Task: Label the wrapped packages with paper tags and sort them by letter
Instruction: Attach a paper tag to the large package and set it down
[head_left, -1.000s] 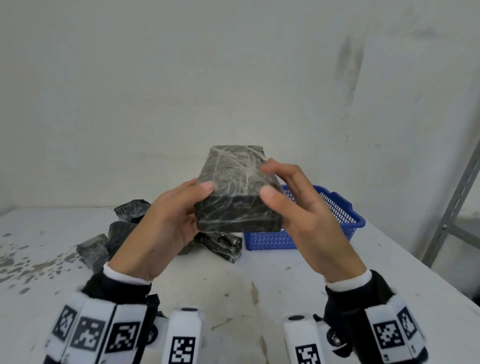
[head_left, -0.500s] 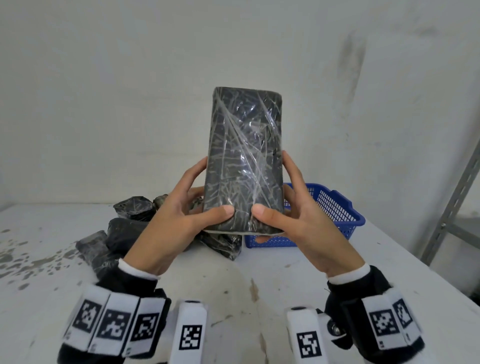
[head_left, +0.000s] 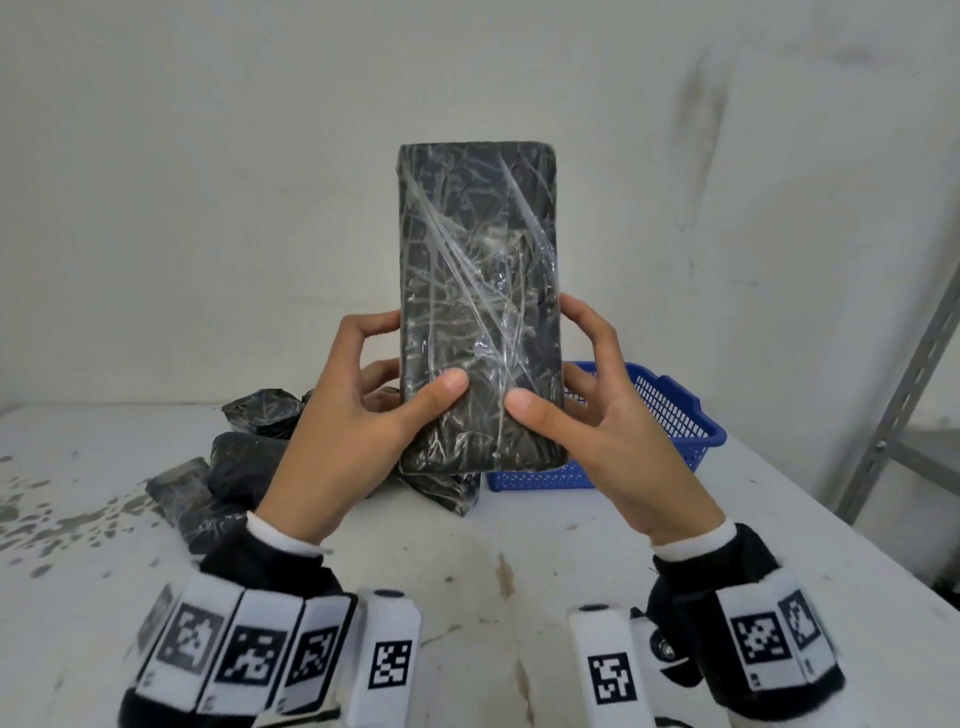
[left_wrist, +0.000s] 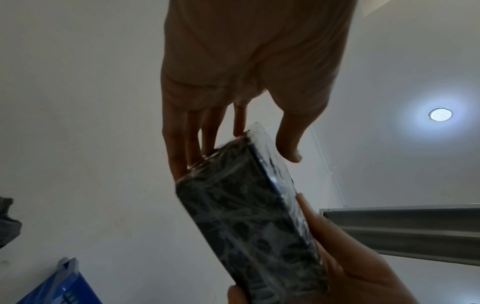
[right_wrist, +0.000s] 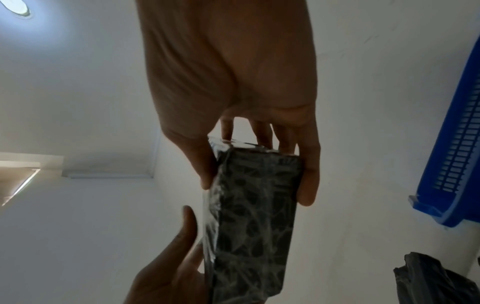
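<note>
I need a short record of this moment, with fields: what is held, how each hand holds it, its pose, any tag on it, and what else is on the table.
held item: wrapped package
left hand: grips its lower left edge, thumb on front
right hand: grips its lower right edge, thumb on front
pose: upright, raised above the table
paper tag: none visible on the facing side
behind: blue basket
also on table: other wrapped packages, to the left

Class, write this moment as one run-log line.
left hand: grips wrapped package | right hand: grips it too | package: upright, no tag visible | blue basket: behind
</note>
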